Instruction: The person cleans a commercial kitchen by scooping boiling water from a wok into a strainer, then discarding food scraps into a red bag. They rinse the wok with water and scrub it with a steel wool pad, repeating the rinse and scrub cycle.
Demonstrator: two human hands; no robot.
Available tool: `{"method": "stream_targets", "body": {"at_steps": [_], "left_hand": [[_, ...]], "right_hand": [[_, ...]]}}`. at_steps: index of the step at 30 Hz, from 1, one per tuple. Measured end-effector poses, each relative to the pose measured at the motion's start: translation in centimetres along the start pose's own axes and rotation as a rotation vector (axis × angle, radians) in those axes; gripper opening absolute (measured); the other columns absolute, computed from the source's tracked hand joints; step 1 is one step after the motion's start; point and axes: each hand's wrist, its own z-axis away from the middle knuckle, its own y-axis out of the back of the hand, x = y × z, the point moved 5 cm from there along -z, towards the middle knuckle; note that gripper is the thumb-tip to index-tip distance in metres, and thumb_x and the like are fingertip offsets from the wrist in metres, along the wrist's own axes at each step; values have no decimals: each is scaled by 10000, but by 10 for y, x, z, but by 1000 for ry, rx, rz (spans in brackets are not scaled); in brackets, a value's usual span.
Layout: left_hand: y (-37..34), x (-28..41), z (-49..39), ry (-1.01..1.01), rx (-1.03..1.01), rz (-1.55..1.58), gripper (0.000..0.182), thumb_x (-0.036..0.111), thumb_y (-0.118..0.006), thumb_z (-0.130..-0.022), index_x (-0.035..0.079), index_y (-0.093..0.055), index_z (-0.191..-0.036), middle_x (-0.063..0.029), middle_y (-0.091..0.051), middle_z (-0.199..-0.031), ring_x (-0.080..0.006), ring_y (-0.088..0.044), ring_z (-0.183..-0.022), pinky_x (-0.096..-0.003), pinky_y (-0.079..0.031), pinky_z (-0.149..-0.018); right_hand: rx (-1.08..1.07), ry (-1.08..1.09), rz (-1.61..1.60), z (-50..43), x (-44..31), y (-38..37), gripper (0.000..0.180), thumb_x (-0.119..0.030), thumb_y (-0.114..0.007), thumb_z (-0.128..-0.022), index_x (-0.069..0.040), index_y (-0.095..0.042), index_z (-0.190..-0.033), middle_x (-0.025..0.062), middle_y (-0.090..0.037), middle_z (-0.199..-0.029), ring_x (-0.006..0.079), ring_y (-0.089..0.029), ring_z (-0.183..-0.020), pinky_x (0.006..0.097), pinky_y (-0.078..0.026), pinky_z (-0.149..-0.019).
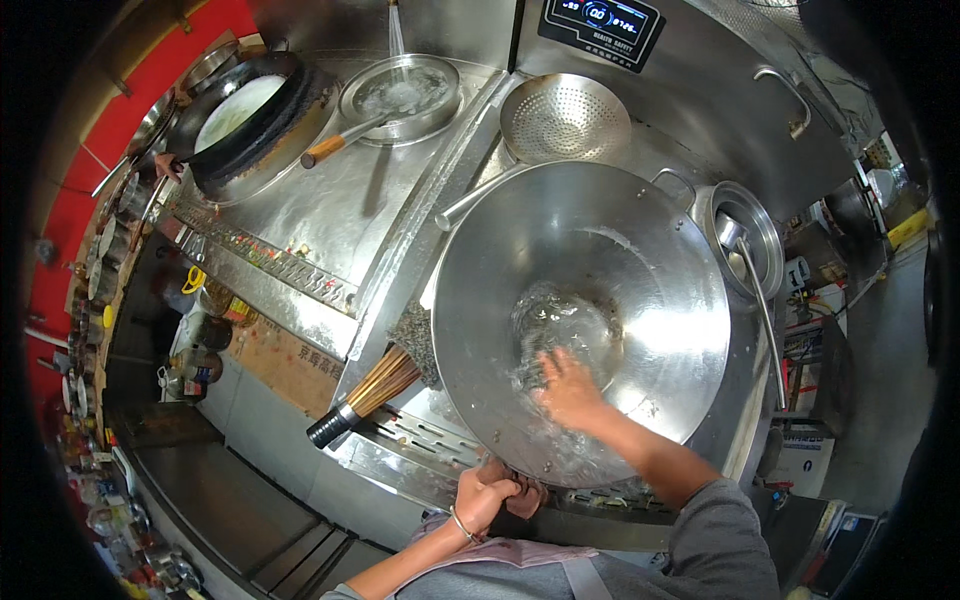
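Observation:
A large steel wok (487, 300) with riveted loop handles stands before me on the stove counter. Moving water (559, 319) swirls in its bottom. My right hand (570, 390) reaches into the wok, its fingertips at the water. They are blurred, and whether anything is under them I cannot tell. At the wok's near rim, my left hand (486, 499) grips a brown cloth (526, 501) where the near handle lies hidden. Left of the wok lie a bamboo wok brush (375, 390) with a black-bound end and a grey mesh scrubber (420, 337), partly behind the rim.
A perforated strainer (566, 120) sits behind the wok. To the right, a ladle (759, 315) leans in a steel pot (772, 255). At back left, water runs into a basin (442, 124) holding a wooden-handled utensil (330, 146). Another person's hand (168, 166) is beside a blackened wok (300, 97).

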Motion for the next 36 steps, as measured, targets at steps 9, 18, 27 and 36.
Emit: {"method": "stream_targets", "body": {"at_steps": [9,18,27,36], "left_hand": [[-2,-8,-1,4,-9,24,68,-64,-577,-660,-31,-581,-719,-34,-580,-717,-134,-547,-686,-259,-422,-628],[-3,7,12,-43,29,-83,118,-55,-569,-650,-38,-584,-766,-44,-599,-752,-130,-549,-716,-265,-437,-677],[0,14,20,-83,49,48,53,-59,-561,-643,-36,-564,-690,-63,-599,-702,-144,-551,-669,-260,-431,-624],[5,19,12,-148,65,-63,56,-57,-558,-637,-14,-523,-627,-2,-521,-604,-91,-481,-588,-263,-380,-529]], "right_hand": [[792,-207,-204,-131,0,86,852,-551,-458,-840,-63,-75,-1423,336,-27,-1418,520,15,-1304,619,-109,-1026],[782,-42,513,-108,97,131,723,-476,-535,-811,-164,-257,-1402,198,-139,-1463,393,-41,-1358,526,-115,-1071],[407,-129,567,-8,142,46,730,-545,-462,-831,-128,-269,-1399,243,-166,-1440,416,-74,-1343,531,-117,-1061],[762,7,-368,-143,-39,120,843,-618,-322,-864,-33,-71,-1416,321,34,-1429,471,93,-1322,552,-20,-1063]]}}
